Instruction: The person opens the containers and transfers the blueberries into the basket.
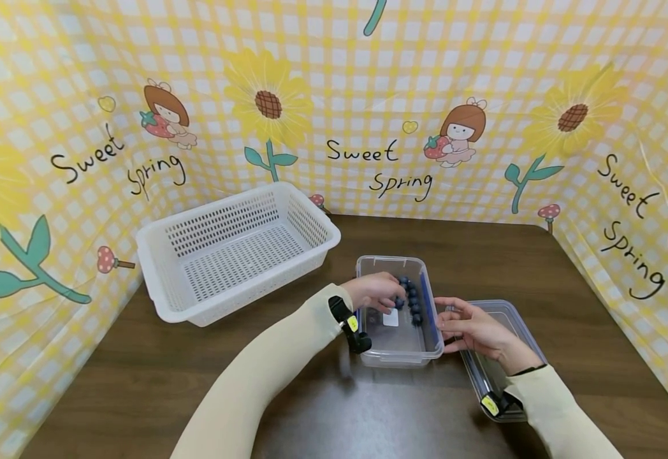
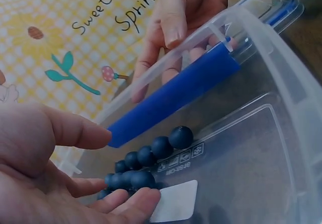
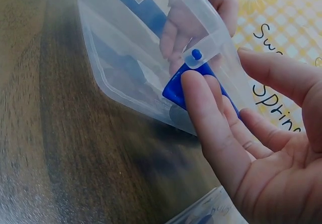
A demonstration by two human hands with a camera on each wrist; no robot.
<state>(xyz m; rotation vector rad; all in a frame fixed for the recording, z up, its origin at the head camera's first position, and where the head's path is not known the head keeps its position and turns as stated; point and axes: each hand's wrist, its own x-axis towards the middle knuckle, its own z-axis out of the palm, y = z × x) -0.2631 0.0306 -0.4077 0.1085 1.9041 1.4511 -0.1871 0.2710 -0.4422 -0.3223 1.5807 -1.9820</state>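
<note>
1. The left hand (image 1: 375,292) is inside the clear plastic container (image 1: 398,354), its grip loose and holding nothing, fingertips touching the row of blueberries (image 1: 410,299) that lies along the container's right wall. A careless sweep could send the round berries rolling across the smooth floor of the container, or bruise them.
2. The right hand (image 1: 471,331) has its grip released, with straight fingers pressed against the outside of the right wall at the blue latch (image 3: 193,85). If that steadying push slackens or slips, the light container could slide or tip on the dark wooden surface (image 1: 196,376).
3. The latch's blue strip (image 2: 171,95) runs just above the berries and crowds the fingers' way to them.
4. The container's clear lid (image 1: 508,319) lies flat just beside it, under the right forearm; a shifting arm could push it.
5. An empty white perforated basket (image 1: 236,245) stands well apart at the back left, out of the way, before a sunflower-printed backdrop (image 1: 368,95).
</note>
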